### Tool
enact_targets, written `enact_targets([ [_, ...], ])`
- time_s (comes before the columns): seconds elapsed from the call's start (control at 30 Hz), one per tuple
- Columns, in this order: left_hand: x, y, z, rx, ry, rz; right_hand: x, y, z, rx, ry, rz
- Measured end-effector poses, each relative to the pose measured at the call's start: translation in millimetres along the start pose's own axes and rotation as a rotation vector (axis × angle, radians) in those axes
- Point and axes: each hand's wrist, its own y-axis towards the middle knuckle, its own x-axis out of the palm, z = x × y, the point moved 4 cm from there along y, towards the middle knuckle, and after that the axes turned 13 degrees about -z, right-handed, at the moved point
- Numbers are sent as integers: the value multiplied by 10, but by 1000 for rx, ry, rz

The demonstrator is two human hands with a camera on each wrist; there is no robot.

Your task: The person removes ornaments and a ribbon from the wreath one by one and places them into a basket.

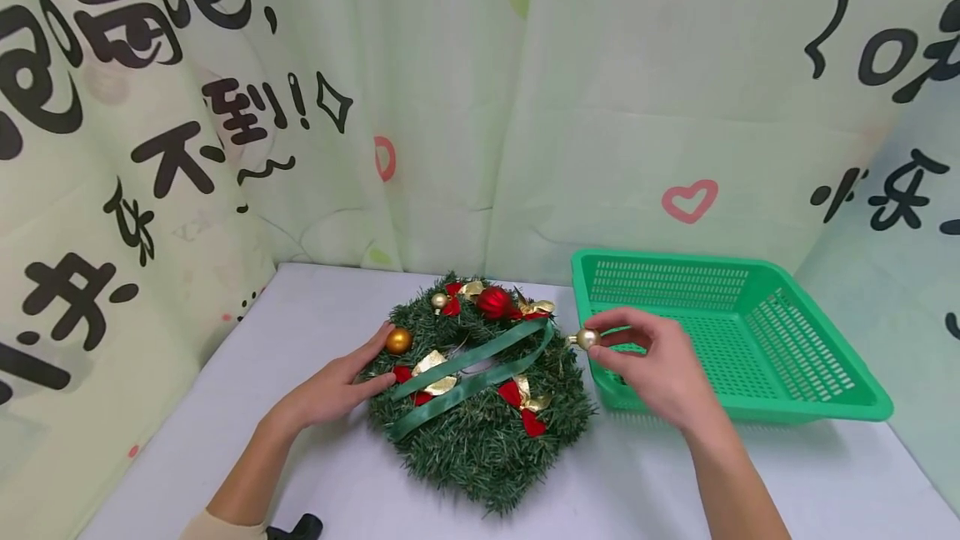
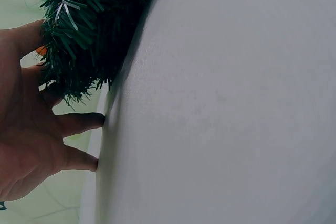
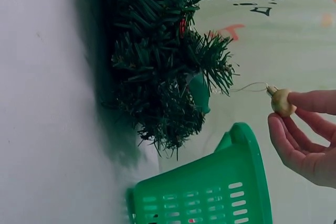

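Currently, a green wreath (image 1: 480,457) lies on the white tabletop (image 1: 315,307) at the lower centre of the frame. The left hand (image 1: 330,394) rests on its left side, fingers spread, near an orange-gold bauble (image 1: 398,341). Right of centre, the right hand (image 1: 652,361) pinches a pale gold bauble (image 1: 588,339) between thumb and fingertips, just beside the wreath's right edge. In the right wrist view, a thin loop (image 3: 251,85) runs from the bauble's cap towards the needles; whether it touches them I cannot tell.

A dark green ribbon (image 1: 427,417) crosses the wreath's middle in two strands, a shiny red bauble (image 1: 495,302) sits near its top, and red and gold bows dot it. At the right stands a green basket (image 1: 750,340), partly behind the right hand. A pale curtain (image 1: 450,107) with black lettering fills the upper frame.
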Motion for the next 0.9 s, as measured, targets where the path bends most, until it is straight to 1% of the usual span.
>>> enact_targets([
  [0.13, 1, -7, -23, 1, 3, 8, -46, 9, 11, -1, 19, 7],
  [0.3, 1, -8, -50, -4, 2, 10, -116, 4, 29, 19, 25, 22],
  [0.53, 5, -7, -44, -1, 9, 8, -202, -11, 60, 35, -42, 61],
  [0.9, 5, -1, 7, 8, 6, 7, -274, -12, 133, 35, -62, 78],
])
